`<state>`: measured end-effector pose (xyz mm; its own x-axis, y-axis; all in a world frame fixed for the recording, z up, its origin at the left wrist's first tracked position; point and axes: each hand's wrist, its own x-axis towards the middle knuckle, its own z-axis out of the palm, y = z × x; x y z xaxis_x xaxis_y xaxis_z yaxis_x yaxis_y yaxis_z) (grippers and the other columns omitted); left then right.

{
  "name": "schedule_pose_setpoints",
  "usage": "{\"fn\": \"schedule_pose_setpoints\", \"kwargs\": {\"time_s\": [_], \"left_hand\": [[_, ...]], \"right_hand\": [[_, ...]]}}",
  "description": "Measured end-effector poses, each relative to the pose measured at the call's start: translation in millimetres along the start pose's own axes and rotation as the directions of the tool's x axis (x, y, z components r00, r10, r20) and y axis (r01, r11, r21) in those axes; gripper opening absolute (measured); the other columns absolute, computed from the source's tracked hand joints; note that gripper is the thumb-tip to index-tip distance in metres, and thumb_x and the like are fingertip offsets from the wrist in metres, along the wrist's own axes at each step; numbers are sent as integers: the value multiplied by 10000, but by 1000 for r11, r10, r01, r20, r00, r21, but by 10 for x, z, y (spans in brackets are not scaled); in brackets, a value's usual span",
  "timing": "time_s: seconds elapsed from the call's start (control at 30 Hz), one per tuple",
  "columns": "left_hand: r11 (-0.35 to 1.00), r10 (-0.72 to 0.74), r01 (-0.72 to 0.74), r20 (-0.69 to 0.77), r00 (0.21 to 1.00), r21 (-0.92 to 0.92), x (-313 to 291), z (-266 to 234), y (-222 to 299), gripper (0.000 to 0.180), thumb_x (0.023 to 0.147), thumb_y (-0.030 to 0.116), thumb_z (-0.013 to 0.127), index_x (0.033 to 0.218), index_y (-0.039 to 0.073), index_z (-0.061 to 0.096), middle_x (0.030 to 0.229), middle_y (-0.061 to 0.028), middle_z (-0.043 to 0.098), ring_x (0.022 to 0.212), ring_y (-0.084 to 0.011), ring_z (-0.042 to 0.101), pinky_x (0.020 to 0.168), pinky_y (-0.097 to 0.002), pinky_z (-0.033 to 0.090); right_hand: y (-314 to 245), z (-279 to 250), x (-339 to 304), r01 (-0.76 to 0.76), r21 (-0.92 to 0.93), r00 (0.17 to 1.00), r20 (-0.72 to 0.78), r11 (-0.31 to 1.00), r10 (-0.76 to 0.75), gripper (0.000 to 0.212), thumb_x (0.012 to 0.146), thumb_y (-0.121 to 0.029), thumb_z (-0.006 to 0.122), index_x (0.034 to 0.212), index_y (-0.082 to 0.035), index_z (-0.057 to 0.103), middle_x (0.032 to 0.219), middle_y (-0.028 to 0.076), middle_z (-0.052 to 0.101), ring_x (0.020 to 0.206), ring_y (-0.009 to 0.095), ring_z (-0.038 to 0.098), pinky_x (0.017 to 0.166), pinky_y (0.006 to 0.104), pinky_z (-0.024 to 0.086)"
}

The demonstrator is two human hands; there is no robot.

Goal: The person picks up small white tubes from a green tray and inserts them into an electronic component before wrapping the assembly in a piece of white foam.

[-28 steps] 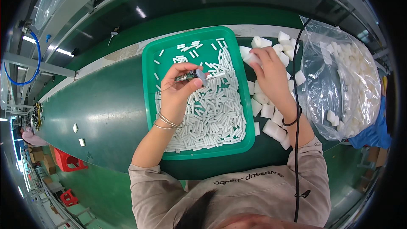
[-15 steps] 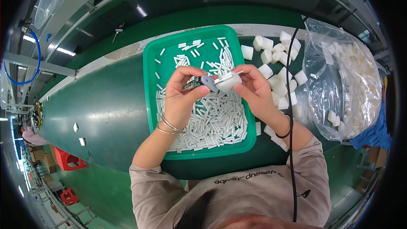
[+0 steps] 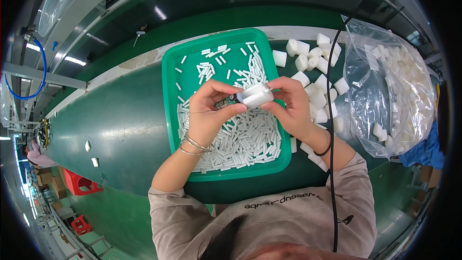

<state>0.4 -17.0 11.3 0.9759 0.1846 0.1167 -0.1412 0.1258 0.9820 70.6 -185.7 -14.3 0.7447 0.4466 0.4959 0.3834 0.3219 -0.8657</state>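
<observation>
Above the green tray [image 3: 168, 91], my left hand [image 3: 206, 108] pinches a small green circuit board [image 3: 224, 102] with a pale grey end piece. My right hand [image 3: 292, 103] grips a white foam-like block [image 3: 260, 95] between thumb and fingers. The block meets the grey end of the board piece; how the two join is partly hidden by my fingertips. Many short white sticks [image 3: 240, 139] lie loose in the tray below both hands.
White blocks [image 3: 316, 97] are scattered right of the tray, beside a clear plastic bag [image 3: 368, 125] full of more. A black cable [image 3: 330, 173] hangs down in front of my right arm. Two small pale pieces [image 3: 95, 162] lie on the green table to the left.
The white block has turned and now sits up against the grey end of the board piece. A white stick seen earlier along the block no longer shows.
</observation>
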Motion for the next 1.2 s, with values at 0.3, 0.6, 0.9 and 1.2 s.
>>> {"fn": "schedule_pose_setpoints", "kwargs": {"time_s": [0.3, 0.6, 0.9, 1.2], "left_hand": [[998, -25, 27, -23, 999, 61, -26, 53, 19, 289, 619, -22, 715, 854, 26, 552, 883, -64, 593, 843, -149, 583, 743, -255, 483], [955, 105, -108, 23, 994, 275, 39, 88, 26, 241, 654, -4, 689, 857, 24, 563, 859, -59, 596, 788, -126, 579, 672, -232, 481], [960, -89, 153, -264, 960, 235, 1859, -581, -239, 349, 668, 87, 696, 972, 21, 537, 870, -92, 598, 710, -158, 585, 617, -239, 489], [-41, 241, 502, -479, 844, 864, 2694, -1720, -663, 566, 787, 586, 372, 1193, 201, 459, 1230, -119, 443, 1232, -297, 243, 899, -498, 289]], "right_hand": [[7, 36, -54, -133, 33, 991, 7, 991, 133, 287, 698, -19, 672, 859, -26, 435, 878, 100, 560, 796, 141, 584, 669, 243, 493], [-5, 22, -13, -424, 198, 905, 76, 884, 418, 317, 711, -10, 656, 897, -50, 403, 893, 87, 564, 761, 83, 562, 610, 191, 466], [4, -4, -11, 77, -456, 880, 449, 886, 155, 456, 681, -242, 680, 1078, -91, 512, 1036, 59, 544, 726, 178, 524, 614, 252, 449], [154, 12, -161, 354, -466, 684, 720, 811, 116, 95, 679, -148, 584, 761, -100, 584, 796, -5, 522, 775, 151, 507, 584, 261, 460]]}}
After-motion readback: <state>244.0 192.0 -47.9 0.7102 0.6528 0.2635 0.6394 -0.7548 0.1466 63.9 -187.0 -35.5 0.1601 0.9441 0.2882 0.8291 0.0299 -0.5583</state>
